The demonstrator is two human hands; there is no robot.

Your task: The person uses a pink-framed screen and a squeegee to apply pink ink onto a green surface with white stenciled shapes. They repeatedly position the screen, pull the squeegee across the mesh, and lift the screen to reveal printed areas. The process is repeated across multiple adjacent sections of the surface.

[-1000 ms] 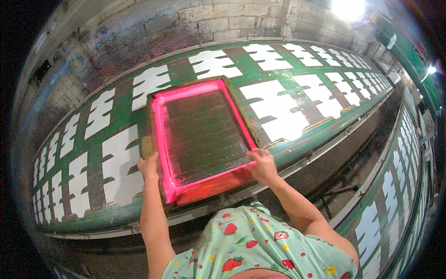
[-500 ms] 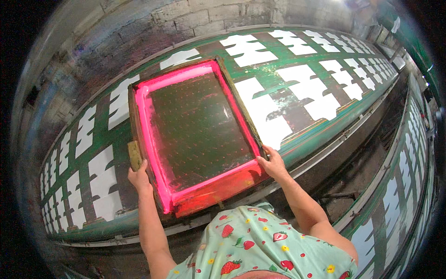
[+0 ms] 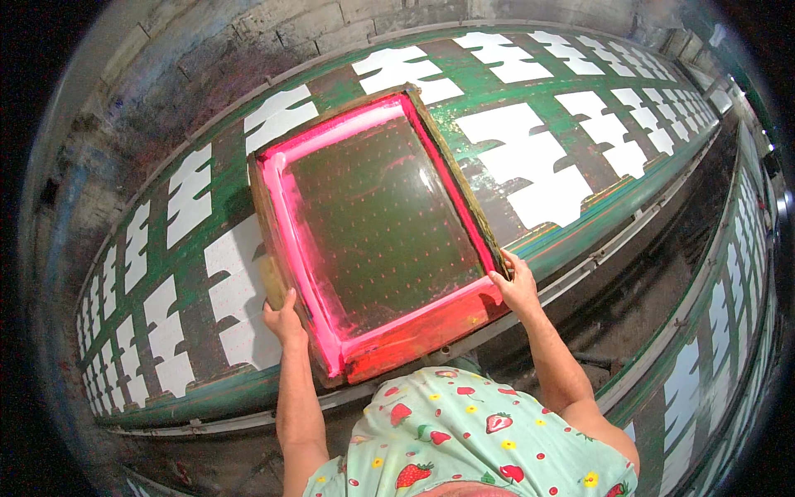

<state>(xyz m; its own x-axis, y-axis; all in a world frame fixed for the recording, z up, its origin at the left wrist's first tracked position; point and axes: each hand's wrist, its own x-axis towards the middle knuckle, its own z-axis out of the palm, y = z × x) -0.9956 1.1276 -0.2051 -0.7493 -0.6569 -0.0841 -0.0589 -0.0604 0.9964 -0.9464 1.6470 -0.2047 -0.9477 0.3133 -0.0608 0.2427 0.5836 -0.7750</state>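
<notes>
A screen-printing frame (image 3: pixel 439 338) lies at a slant in front of me, over the long table. Its wooden sides are edged inside with bright pink, and the dark mesh carries rows of small marks. My left hand (image 3: pixel 286 321) is closed on its left side, by a yellowish block (image 3: pixel 272 280) fixed there. Gripping the near right corner is my right hand (image 3: pixel 516 283), thumb on top. Left of the frame, a white cut fabric piece (image 3: pixel 240 290) shows small reddish dots. Whether the frame touches the table, I cannot tell.
Along the green table (image 3: pixel 331 99) lie two rows of white cut pieces (image 3: pixel 530 170). A metal rail (image 3: pixel 580 272) runs along its near edge. A second table with white pieces (image 3: pixel 681 389) stands at the right. Behind is a block wall (image 3: pixel 331 25).
Both hands have shifted the frame to the right along the table. It now covers a white piece that lay beside it, and the dotted piece at its left has come into view.
</notes>
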